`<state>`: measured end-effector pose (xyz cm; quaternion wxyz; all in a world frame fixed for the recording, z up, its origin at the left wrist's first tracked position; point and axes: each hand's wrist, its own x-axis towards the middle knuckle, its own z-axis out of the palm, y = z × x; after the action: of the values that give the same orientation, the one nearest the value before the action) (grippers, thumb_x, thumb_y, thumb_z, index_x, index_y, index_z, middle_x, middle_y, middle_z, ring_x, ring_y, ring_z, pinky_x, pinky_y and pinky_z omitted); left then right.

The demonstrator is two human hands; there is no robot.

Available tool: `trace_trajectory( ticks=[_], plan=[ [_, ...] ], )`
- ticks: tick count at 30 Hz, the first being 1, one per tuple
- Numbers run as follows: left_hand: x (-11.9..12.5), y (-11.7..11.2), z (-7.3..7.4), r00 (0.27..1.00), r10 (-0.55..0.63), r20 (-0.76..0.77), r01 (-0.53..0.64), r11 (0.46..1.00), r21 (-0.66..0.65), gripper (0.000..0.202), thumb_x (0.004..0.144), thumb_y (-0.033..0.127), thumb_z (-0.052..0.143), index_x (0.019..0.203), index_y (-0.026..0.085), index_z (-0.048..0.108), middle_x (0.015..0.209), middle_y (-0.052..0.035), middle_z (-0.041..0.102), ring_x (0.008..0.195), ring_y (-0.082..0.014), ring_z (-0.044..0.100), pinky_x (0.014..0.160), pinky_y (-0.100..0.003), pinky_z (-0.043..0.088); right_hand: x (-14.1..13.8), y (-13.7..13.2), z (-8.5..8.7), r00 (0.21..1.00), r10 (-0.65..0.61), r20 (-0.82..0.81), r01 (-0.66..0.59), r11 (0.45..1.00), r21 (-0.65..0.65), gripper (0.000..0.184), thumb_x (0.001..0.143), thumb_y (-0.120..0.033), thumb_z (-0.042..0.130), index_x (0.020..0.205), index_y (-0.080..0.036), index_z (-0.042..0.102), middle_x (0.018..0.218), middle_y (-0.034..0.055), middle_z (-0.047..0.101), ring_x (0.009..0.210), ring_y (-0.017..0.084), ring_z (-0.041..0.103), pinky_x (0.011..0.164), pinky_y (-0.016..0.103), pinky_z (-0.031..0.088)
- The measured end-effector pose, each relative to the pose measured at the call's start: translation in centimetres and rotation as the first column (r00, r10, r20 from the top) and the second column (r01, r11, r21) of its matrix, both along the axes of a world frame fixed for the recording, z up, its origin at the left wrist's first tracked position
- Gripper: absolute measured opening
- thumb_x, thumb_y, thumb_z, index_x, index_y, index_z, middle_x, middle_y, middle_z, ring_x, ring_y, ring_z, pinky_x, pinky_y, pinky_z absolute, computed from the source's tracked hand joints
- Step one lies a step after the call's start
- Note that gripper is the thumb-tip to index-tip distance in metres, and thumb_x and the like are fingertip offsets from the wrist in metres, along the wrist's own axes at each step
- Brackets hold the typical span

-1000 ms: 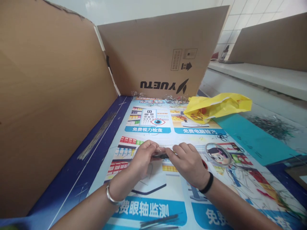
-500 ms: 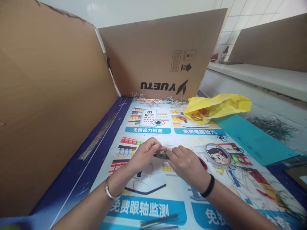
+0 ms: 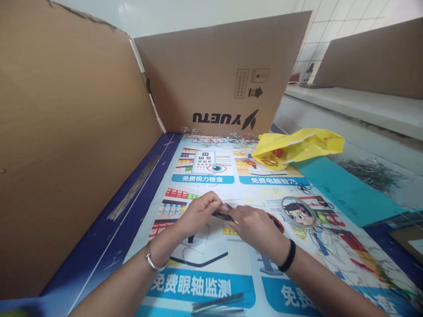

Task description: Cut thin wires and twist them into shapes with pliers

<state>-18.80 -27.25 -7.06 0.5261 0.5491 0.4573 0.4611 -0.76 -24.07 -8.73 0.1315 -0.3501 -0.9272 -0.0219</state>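
While the right hand point(image 3: 259, 224) is closed around what are probably red-handled pliers point(image 3: 223, 216), their dark nose pointing to nine o'clock, the left hand point(image 3: 201, 212) bends its fingers just beside that tip, and whether it is clamped on anything I cannot tell; from the hands, a yellow bag point(image 3: 299, 152) lies between one and two o'clock, straight wires point(image 3: 134, 189) between nine and ten, dark strips point(image 3: 217, 303) at six

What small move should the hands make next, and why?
Probably ease the left hand slightly back from the dark tool before the right hand squeezes: it sits close beside the tool's exposed end, while the right hand appears to grip the tool, with a red part showing beyond it. Anything the left hand pinches is too small to make out.
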Motion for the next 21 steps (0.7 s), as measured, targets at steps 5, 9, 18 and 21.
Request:
trace_trajectory(
  ticks=[5,9,18,21],
  plan=[
    [-0.3,0.5,0.1,0.998,0.059,-0.021,-0.058,0.998,0.008,0.017,0.082,0.032,0.054,0.077,0.018,0.061,0.084,-0.0057,0.068,0.081,-0.0167,0.062,0.077,-0.029,0.045,0.0,0.3,-0.5,0.997,0.025,-0.076,-0.020,0.998,0.066,0.014,0.084,-0.030,0.057,0.085,-0.018,0.063,0.073,0.0037,0.062,0.071,0.017,0.058,0.061,0.027,0.041],
    [-1.3,1.2,-0.1,0.983,0.176,-0.050,-0.173,0.983,0.056,0.016,0.080,0.030,0.056,0.073,0.019,0.066,0.077,-0.0038,0.066,0.076,-0.0152,0.058,0.072,-0.025,0.042,0.2,0.8,-0.6,0.982,0.005,-0.190,-0.005,1.000,0.000,0.011,0.082,-0.029,0.058,0.084,-0.019,0.063,0.077,0.0037,0.061,0.077,0.017,0.057,0.068,0.027,0.042],
    [-1.6,1.6,-0.5,0.962,0.234,-0.143,-0.219,0.969,0.115,0.010,0.073,0.024,0.063,0.072,0.023,0.073,0.077,-0.0027,0.064,0.075,-0.0154,0.055,0.073,-0.023,0.039,0.3,1.1,-0.1,0.968,-0.151,-0.198,0.122,0.981,-0.151,0.017,0.086,-0.033,0.052,0.082,-0.022,0.063,0.078,0.0019,0.061,0.074,0.015,0.058,0.064,0.024,0.042],
    [-1.5,1.4,-0.4,0.969,0.241,-0.058,-0.241,0.971,0.012,0.006,0.070,0.025,0.067,0.071,0.022,0.072,0.073,-0.0022,0.063,0.069,-0.0140,0.053,0.068,-0.023,0.039,0.3,1.0,-0.1,0.971,-0.150,-0.185,0.126,0.983,-0.132,0.017,0.086,-0.033,0.052,0.081,-0.021,0.063,0.078,0.0023,0.062,0.073,0.015,0.058,0.063,0.024,0.041]
  ],
)
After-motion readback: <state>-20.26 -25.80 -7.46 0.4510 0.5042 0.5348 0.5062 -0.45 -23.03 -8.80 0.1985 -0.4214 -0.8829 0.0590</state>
